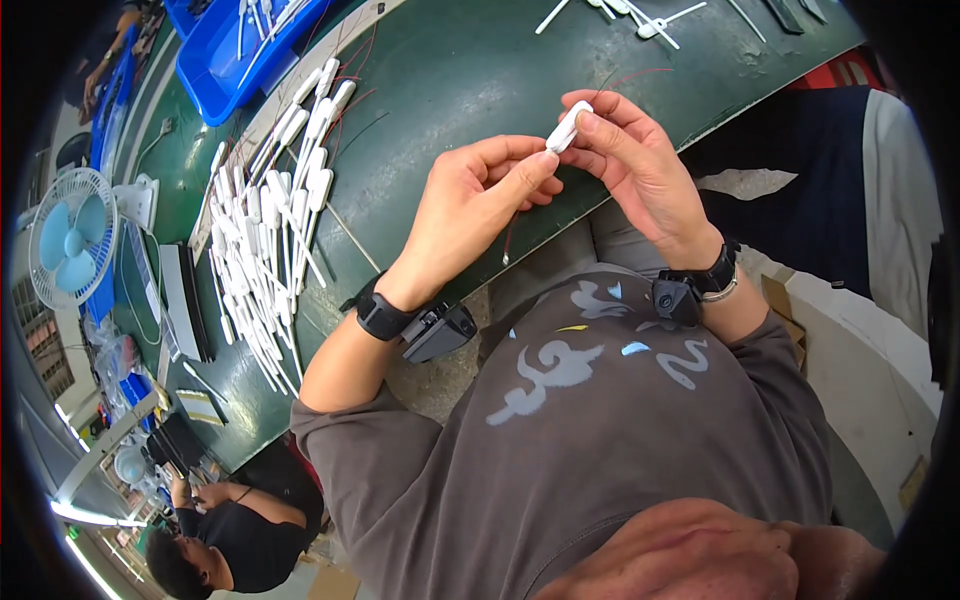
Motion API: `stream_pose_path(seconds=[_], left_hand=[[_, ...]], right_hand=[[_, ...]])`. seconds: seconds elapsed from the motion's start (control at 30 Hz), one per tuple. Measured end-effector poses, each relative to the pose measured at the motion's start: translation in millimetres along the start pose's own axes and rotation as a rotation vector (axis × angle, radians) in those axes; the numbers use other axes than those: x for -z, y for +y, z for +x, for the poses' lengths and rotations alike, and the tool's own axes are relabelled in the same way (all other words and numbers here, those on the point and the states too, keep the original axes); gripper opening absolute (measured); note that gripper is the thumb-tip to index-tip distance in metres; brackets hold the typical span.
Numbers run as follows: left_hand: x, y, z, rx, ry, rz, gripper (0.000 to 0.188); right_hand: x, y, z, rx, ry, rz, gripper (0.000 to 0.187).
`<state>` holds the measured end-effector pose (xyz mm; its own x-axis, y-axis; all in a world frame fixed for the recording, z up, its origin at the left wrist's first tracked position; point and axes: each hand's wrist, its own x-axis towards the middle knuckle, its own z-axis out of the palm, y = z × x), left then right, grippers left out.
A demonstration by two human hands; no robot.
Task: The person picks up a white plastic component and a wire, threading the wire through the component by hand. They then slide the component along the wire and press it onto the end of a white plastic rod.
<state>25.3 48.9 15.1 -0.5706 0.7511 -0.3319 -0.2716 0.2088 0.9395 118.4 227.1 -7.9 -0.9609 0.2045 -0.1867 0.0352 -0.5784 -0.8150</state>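
Near the front edge of the table, a small white plastic housing (566, 128) with rounded ends is held between my two hands. My right hand (645, 170) pinches its upper part with thumb and fingers. The thumb and curled fingers of my left hand (480, 190) close on its lower end. Thin dark and red wires (640, 75) stick out beyond my right fingertips. Below my left fingers hangs another thin wire with a pale tip (506, 257); the fingers hide where it starts.
Left of my hands lies a large pile of similar white parts with thin stems (265, 230). A blue bin (215, 85) stands behind it, and several white parts (650, 25) lie at the far side. A fan (75, 240) is at left; a co-worker (240, 530) sits lower left.
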Motion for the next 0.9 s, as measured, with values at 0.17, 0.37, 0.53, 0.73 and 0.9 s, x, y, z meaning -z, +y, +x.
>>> stream_pose_path(seconds=[0.17,0.37,0.53,0.73,0.9], left_hand=[[5,3,-1,0.007,-0.038,0.059,0.027],[0,1,-3,-0.028,0.012,0.147,0.025],[14,3,-6,-0.420,0.137,0.827,0.021],[20,14,-9,-0.448,-0.023,1.013,0.017],[22,10,-3,-0.661,-0.077,1.013,0.014]], right_hand=[[4,-4,-6,-0.036,-0.025,-0.100,0.031],[4,-2,-12,-0.006,0.009,-0.163,0.030],[7,-32,-29,-0.317,-0.137,-0.604,0.025],[2,-66,-51,0.351,-0.241,-1.079,0.020],[-4,-33,-19,0.029,-0.318,-1.064,0.021]])
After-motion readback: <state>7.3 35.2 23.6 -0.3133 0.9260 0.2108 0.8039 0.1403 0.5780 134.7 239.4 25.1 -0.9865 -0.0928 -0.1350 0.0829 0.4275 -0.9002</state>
